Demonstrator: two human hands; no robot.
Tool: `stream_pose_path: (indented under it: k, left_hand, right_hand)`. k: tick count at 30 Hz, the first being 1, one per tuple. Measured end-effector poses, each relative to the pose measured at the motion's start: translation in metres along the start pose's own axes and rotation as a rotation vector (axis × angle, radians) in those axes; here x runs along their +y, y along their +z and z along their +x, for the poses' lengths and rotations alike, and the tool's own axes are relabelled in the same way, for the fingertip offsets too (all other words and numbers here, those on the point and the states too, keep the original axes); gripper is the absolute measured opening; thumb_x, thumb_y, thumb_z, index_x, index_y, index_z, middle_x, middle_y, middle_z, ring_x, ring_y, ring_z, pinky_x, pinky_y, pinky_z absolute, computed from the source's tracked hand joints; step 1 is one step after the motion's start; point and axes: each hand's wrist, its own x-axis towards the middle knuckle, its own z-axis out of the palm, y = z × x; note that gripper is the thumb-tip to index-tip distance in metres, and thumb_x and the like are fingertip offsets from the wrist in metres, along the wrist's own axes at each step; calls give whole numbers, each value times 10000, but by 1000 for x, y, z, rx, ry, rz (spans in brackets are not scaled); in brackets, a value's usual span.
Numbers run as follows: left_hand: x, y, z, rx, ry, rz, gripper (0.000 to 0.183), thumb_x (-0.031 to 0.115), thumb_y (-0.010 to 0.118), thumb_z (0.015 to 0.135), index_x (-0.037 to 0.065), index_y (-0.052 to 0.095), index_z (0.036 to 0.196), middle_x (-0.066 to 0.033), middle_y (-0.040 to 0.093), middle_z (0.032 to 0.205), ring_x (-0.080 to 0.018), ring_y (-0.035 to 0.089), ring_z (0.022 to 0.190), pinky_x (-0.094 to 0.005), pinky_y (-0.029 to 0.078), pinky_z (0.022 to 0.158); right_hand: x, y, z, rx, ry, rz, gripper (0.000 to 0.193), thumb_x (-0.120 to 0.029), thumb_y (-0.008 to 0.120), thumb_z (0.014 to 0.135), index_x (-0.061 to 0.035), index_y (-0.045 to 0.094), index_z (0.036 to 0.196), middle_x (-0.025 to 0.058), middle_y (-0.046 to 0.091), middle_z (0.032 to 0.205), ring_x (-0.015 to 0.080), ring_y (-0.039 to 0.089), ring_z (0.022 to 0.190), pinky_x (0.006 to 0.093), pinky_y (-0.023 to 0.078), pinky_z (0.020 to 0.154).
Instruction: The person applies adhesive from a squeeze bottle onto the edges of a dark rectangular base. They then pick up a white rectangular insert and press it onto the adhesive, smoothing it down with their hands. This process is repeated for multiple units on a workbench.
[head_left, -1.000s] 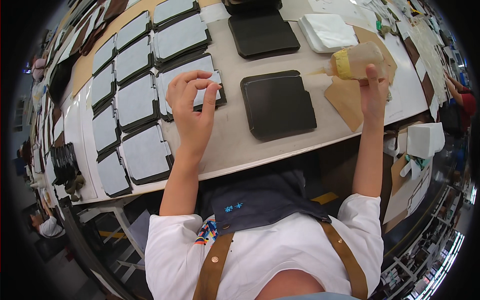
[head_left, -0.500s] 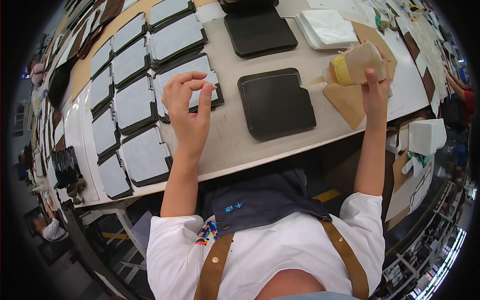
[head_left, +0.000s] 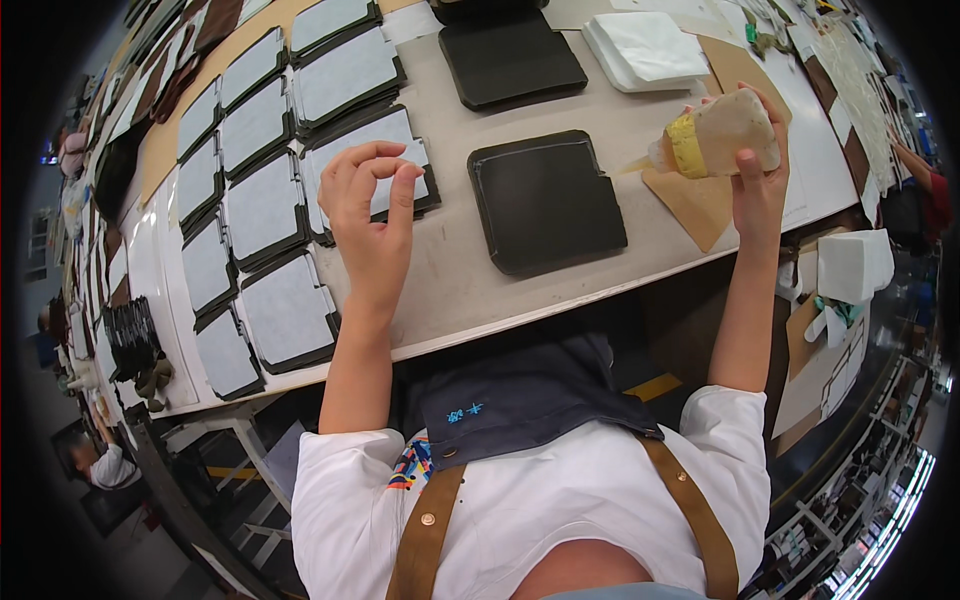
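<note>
Right hand [head_left: 758, 185] grasping yellow-capped squeeze bottle [head_left: 722, 135], left hand [head_left: 368, 215] loosely curled, empty, above dark panel [head_left: 545, 200].

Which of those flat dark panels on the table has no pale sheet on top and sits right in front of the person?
The dark panel lying alone between the left hand and right hand. Its whole top is bare black; the panels at left carry pale sheets, and another bare one lies farther away.

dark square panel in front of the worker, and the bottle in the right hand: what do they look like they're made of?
Dark panel: probably leather or a leather-like sheet, matte dark brown with a raised folded rim.
Bottle: looks like translucent soft plastic, cloudy and smeared, with a yellow band near its neck, held in the right hand.
</note>
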Motion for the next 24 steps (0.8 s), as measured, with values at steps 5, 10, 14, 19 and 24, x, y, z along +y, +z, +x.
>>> stream_pose_path:
  k: [5, 10, 14, 19, 24]
  left_hand:
    - [-1, 1, 0, 0, 0, -2, 96, 159, 700, 937, 80, 690, 883, -27, 690, 1075, -222, 564, 1083, -376, 344, 1019]
    - [-1, 0, -1, -1, -12, -5, 100, 161, 700, 938, 77, 691, 883, -29, 691, 1080, -222, 565, 1084, -375, 346, 1020]
    - [-1, 0, -1, -3, -16, -8, 105, 164, 699, 940, 75, 693, 886, -30, 691, 1083, -224, 564, 1088, -375, 346, 1021]
    - [2, -2, -1, -27, -17, 40, 153, 160, 639, 990, 60, 697, 889, -69, 684, 1103, -225, 572, 1107, -367, 391, 1022]
    - [-2, -1, -1, -10, -25, 6, 114, 176, 702, 940, 73, 696, 892, -34, 691, 1089, -229, 563, 1099, -379, 349, 1033]
  right_hand:
    - [-4, 0, -3, -18, 1, 8, 793, -443, 828, 840, -26, 502, 1430, 74, 579, 1380, 187, 583, 1257, 363, 472, 1094]
    - [1, -13, -11, 9, 23, -42, 832, -489, 840, 807, -29, 516, 1419, 69, 559, 1403, 198, 575, 1265, 376, 469, 1091]
    - [-1, -13, -16, 3, 57, -18, 855, -508, 847, 788, -29, 521, 1416, 75, 562, 1404, 209, 571, 1270, 389, 466, 1092]
    - [-2, -1, -14, -53, 58, 33, 866, -511, 851, 781, -35, 510, 1420, 104, 622, 1317, 227, 609, 1231, 394, 476, 1082]
    - [-5, 2, -14, -40, 51, 18, 890, -525, 853, 771, -29, 498, 1419, 115, 644, 1275, 235, 629, 1207, 397, 485, 1073]
